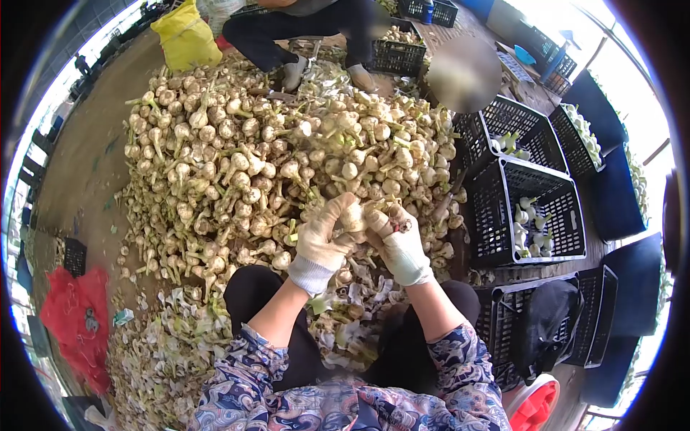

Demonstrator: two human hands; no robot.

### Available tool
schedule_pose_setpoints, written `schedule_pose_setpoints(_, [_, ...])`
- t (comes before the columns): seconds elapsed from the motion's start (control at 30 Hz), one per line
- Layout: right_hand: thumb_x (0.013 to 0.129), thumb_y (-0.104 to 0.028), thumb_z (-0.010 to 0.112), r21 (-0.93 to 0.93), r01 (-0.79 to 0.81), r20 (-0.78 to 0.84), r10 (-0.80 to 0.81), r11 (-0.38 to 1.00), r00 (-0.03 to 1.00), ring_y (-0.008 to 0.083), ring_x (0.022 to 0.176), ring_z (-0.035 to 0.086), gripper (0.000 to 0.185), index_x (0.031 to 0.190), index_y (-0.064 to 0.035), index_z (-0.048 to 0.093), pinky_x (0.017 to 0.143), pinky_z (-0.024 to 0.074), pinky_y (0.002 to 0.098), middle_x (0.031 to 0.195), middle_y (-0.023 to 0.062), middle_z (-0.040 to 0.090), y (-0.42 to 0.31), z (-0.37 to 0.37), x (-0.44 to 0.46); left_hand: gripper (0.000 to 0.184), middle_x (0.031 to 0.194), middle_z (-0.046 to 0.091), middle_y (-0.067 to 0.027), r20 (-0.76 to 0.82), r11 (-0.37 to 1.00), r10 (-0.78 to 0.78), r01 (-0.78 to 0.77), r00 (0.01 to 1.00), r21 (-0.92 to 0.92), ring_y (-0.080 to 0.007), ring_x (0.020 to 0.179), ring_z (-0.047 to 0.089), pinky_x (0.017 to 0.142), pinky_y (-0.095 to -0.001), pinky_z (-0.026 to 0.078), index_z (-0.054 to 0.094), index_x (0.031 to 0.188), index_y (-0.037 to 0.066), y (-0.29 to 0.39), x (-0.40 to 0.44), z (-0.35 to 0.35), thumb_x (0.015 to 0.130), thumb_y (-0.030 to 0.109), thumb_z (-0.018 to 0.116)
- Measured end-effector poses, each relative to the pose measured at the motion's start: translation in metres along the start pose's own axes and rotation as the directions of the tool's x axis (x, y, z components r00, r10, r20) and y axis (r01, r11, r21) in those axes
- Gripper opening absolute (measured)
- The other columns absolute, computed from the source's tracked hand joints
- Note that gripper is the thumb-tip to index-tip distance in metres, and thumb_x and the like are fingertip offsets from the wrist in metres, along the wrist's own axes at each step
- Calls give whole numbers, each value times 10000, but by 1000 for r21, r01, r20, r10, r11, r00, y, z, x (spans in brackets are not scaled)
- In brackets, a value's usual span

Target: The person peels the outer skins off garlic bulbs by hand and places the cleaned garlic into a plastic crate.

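My left hand (321,241), in a pale work glove, is closed around a garlic bulb (352,217) in front of my knees. Close beside it, my gloved right hand (399,244) has its fingers curled at the bulb's right side. A small dark reddish end (405,225) sticks out of the right fist; the rest of that thing is hidden, and its kind does not show. Beyond both hands rises a big heap of untrimmed garlic bulbs (237,165). Loose peeled skins (352,309) lie between my legs.
Black plastic crates (507,255) stand on the right, two of them with white cleaned garlic inside. A red mesh bag (75,316) and garlic skins (165,352) lie on the left. Across the heap, another person (316,29) sits near a yellow sack (185,39).
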State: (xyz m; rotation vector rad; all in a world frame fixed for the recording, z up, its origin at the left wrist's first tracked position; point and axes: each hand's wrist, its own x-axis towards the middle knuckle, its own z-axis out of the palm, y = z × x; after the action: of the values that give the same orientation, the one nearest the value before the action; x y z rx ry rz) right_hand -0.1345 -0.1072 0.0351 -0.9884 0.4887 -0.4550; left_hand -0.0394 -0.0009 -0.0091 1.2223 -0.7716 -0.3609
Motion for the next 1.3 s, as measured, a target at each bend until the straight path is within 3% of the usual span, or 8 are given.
schedule_pose_setpoints(0.27, [893, -105, 614, 5, -39, 24, 39, 999, 999, 51, 612, 552, 149, 1016, -20, 626, 542, 443, 203, 746, -10, 620, -1, -11, -2, 367, 1053, 633, -125, 11, 964, -130, 129, 991, -234, -205, 884, 627, 734, -294, 552, 559, 1214, 17, 17, 0, 8, 908, 215, 600])
schedule_pose_setpoints(0.43, [855, -16, 611, -381, 274, 113, -250, 883, 962, 34, 695, 535, 133, 988, -26, 623, 582, 429, 187, 817, -9, 619, 12, -21, 3, 463, 1118, 627, -95, 350, 565, -484, 592, 802, -575, -213, 940, 632, 771, -359, 553, 516, 1259, 47, 12, 1, -10, 914, 352, 563])
schedule_pose_setpoints(0.63, [713, 88, 615, -440, 435, 208, -382, 785, 900, 201, 1034, 582, 354, 1056, 1, 610, 902, 436, 275, 1073, 107, 622, 39, -34, 22, 540, 1318, 531, -83, -127, 939, 55, -8, 990, 344, -179, 1173, 521, 1013, -295, 401, 510, 1305, 58, -5, -6, 11, 814, 143, 719])
schedule_pose_setpoints(0.67, [690, 75, 636, -513, 478, 226, -424, 713, 877, 229, 1008, 600, 336, 1020, 10, 622, 888, 451, 292, 1067, 134, 633, 28, -26, 14, 528, 1285, 559, -96, -115, 951, -283, 263, 952, -166, -182, 1151, 540, 1000, -292, 419, 547, 1271, 71, 3, -6, 11, 779, 92, 741])
schedule_pose_setpoints(0.7, [710, 72, 632, -603, 543, 281, -481, 584, 830, 211, 958, 617, 336, 1040, 10, 617, 845, 470, 282, 1015, 118, 652, 27, -29, 13, 500, 1222, 600, -77, -147, 946, -290, 307, 946, 104, -172, 1097, 569, 938, -285, 472, 580, 1236, 81, 12, -6, 10, 766, 55, 745])
schedule_pose_setpoints(0.83, [801, 74, 423, -345, -2, 99, 39, 939, 994, 85, 726, 592, 329, 1061, 15, 616, 634, 459, 187, 869, 64, 667, 5, -37, 2, 431, 1029, 663, -93, 137, 880, -438, 455, 889, -137, -162, 837, 665, 630, -233, 572, 585, 1225, 55, 14, -5, -6, 812, 107, 698])
schedule_pose_setpoints(1.23, [808, -93, 654, 227, -261, 518, 110, 938, 848, 257, 1030, 594, 350, 1112, 58, 570, 936, 453, 356, 1076, 140, 632, 23, -44, 1, 459, 993, 671, -77, 542, 753, -372, 586, 754, -298, -146, 753, 654, 604, -235, 524, 542, 1277, 55, 21, -5, -35, 866, 232, 646])
schedule_pose_setpoints(1.3, [830, -76, 643, 195, -128, 307, 63, 972, 950, 228, 987, 609, 323, 1120, 50, 574, 904, 475, 351, 1052, 132, 637, 24, -37, 2, 530, 1106, 629, -115, 403, 746, -475, 601, 782, -285, -177, 878, 639, 679, -257, 539, 537, 1272, 35, 14, -4, -28, 814, 242, 704])
